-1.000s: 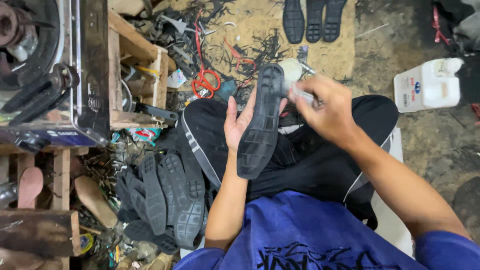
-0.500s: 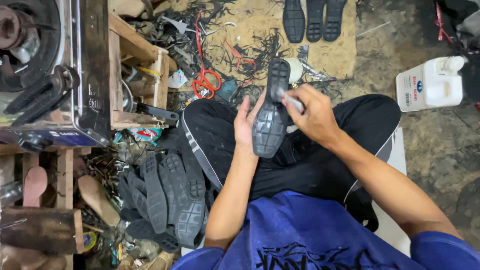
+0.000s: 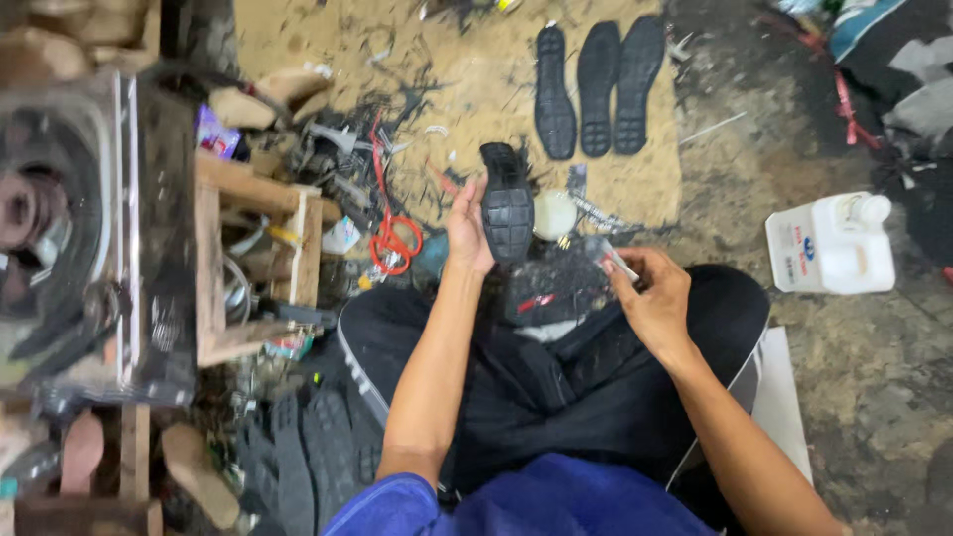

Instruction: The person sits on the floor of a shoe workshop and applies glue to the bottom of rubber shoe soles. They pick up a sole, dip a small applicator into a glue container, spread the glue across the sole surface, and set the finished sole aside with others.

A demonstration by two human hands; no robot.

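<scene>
At frame centre, left hand (image 3: 467, 230) gripping black sole (image 3: 507, 203); right hand (image 3: 650, 298) pinching small tool (image 3: 613, 260); likely trimming next, needing steady alignment.

Black rubber shoe sole (image 3: 507, 206), tread side up toward the camera, blocky lug pattern across the wide forepart, narrower heel end pointing away. Held upright-tilted above the lap in the left hand (image 3: 467, 230), grip along its left edge, thumb side against the rim. Clear of the floor, hanging over the dark trousers and sandy ground.

Small tool (image 3: 617, 260), thin, pale and glinting, partly blurred, kind not clear. Pinched between the fingertips of the right hand (image 3: 653, 300), tip angled up-left toward the sole, well short of touching it.
</scene>
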